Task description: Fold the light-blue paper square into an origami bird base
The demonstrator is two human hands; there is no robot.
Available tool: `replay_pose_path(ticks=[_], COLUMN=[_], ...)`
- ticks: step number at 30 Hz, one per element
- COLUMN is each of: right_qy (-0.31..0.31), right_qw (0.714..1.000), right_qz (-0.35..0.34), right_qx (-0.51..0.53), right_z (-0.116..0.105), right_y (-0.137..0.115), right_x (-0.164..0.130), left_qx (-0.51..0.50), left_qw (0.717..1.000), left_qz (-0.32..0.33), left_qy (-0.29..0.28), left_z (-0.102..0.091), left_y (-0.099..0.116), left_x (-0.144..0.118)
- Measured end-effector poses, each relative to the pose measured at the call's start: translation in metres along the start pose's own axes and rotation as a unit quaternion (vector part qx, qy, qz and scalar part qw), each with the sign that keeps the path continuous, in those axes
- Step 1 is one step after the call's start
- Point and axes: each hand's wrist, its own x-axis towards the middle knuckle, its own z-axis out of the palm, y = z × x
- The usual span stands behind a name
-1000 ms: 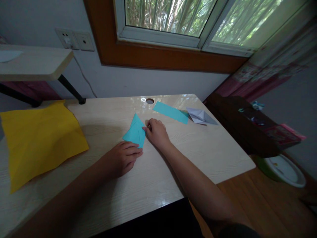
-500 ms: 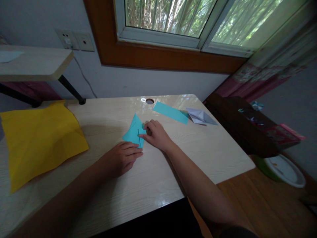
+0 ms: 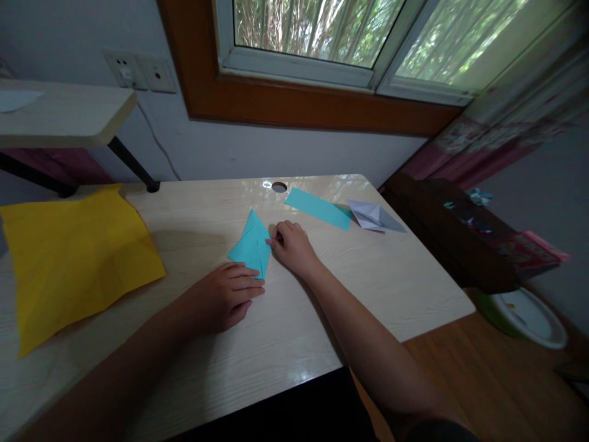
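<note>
A folded sheet of light-blue paper (image 3: 254,242) lies on the desk with one corner pointing toward the wall. Crease lines and a narrow slit between folds show on it. My left hand (image 3: 232,291) rests on its near end, fingers stretched out over the lower edge. At the paper's right edge, my right hand (image 3: 292,245) has its fingers curled, with thumb and fingertips pinching the edge.
Behind my right hand lie a light-blue paper strip (image 3: 317,209) and a folded white paper piece (image 3: 372,216). A large yellow sheet (image 3: 83,258) covers the desk's left side. The desk (image 3: 368,294) has a round cable hole (image 3: 279,187) and a raised shelf (image 3: 59,116).
My right thumb has slid from the slit in the middle of the blue paper out to its right edge, and the slit looks narrower. My left hand has stayed in place.
</note>
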Motion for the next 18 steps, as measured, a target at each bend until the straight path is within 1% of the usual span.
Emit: replay_pose_path(ticks=[4,8,14,16,18], right_qy=[-0.007,-0.012,-0.008,-0.010,-0.011], right_qw=[1.000,1.000,1.000,1.000,1.000], right_qz=[-0.003,0.001,-0.006,-0.008,-0.008], right_qx=[0.001,0.000,-0.003,-0.003,0.000], right_z=[-0.0015,-0.0007,-0.0010,-0.0014,-0.0015], right_y=[-0.0006,0.0000,0.0000,-0.0002,-0.0004], right_x=[-0.0003,0.0006,-0.0007,-0.0012,-0.0016], left_qx=[-0.023,-0.039,0.004,0.021,0.033], left_qw=[1.000,0.999,0.997,0.997,0.998], left_qz=[0.007,0.017,0.007,-0.001,-0.004], left_qy=[0.005,0.024,0.076,0.075,0.055], left_z=[-0.0035,-0.0045,-0.0019,0.0001,0.0027], left_y=[-0.0023,-0.0055,-0.0072,-0.0073,-0.0079], left_x=[-0.0030,-0.0051,-0.0038,-0.0022,-0.0005])
